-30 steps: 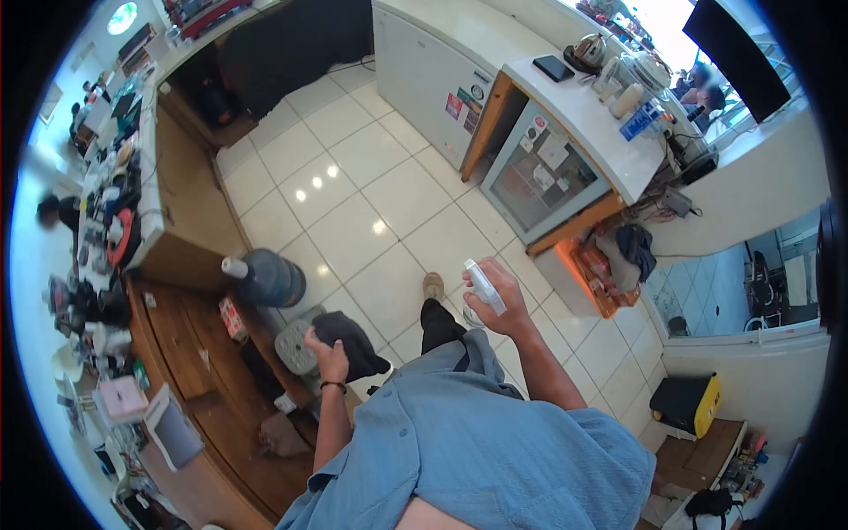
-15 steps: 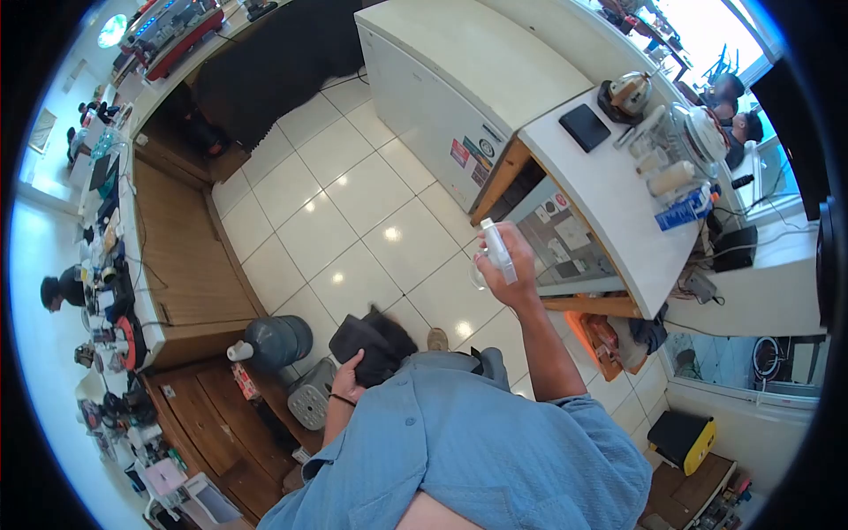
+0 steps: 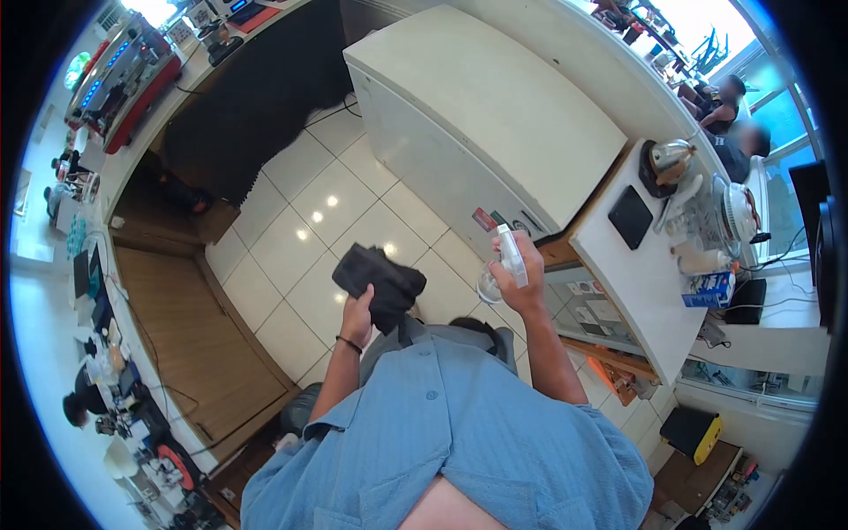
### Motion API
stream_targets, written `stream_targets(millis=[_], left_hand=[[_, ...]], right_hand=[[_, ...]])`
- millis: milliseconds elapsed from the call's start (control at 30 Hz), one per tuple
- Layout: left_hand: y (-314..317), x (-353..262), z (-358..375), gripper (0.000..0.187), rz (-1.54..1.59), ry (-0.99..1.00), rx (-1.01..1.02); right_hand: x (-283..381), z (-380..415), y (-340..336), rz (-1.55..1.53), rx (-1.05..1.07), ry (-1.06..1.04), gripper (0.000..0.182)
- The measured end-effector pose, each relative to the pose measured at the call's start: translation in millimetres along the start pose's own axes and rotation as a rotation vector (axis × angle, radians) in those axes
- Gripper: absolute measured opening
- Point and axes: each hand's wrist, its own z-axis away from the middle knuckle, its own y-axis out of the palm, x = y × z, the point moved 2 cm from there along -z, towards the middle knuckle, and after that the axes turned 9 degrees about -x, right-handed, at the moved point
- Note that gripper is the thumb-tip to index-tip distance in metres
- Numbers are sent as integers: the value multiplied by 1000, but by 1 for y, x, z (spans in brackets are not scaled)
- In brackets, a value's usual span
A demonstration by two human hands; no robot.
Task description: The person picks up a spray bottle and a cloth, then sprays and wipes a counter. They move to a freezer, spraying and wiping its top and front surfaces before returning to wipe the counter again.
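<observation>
A bunched black cloth (image 3: 382,281) hangs in front of my body, gripped by my left hand (image 3: 357,318), which wears a dark band at the wrist. My right hand (image 3: 523,272) is wrapped round a spray bottle (image 3: 511,249) with a white trigger head. The bottle's clear body shows below the fingers, tilted to the left. Both hands are raised over the tiled floor (image 3: 291,252), apart from each other. The right one is near the low corner of the white chest freezer (image 3: 477,115).
Right of me stands a white-topped counter (image 3: 640,283) holding a black tablet-like slab (image 3: 631,216), a moka pot (image 3: 671,161), glass jars and a blue carton (image 3: 709,289). A wooden cabinet (image 3: 199,327) lines the left, with an espresso machine (image 3: 124,84) beyond. People sit at the far right.
My view has moved forward toward the freezer. The black cloth has been lifted a little higher and away from my body. Both hands keep their holds.
</observation>
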Motion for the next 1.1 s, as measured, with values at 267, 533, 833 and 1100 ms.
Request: stream_targets(millis=[267,533,833,1100], left_hand=[[36,-123,-132,39,-3,52,-31],[30,-198,-269,37,-37,55,-215],[58,-304,-410,38,-112,17,-299],[88,-344,-540,36,-263,-140,-178]], right_hand=[[-25,-120,106,-41,-137,142,27],[-77,-265,196,36,-213,232,26],[-105,-418,249,80,-372,470,22],[-103,-465,292,149,-477,517,21]])
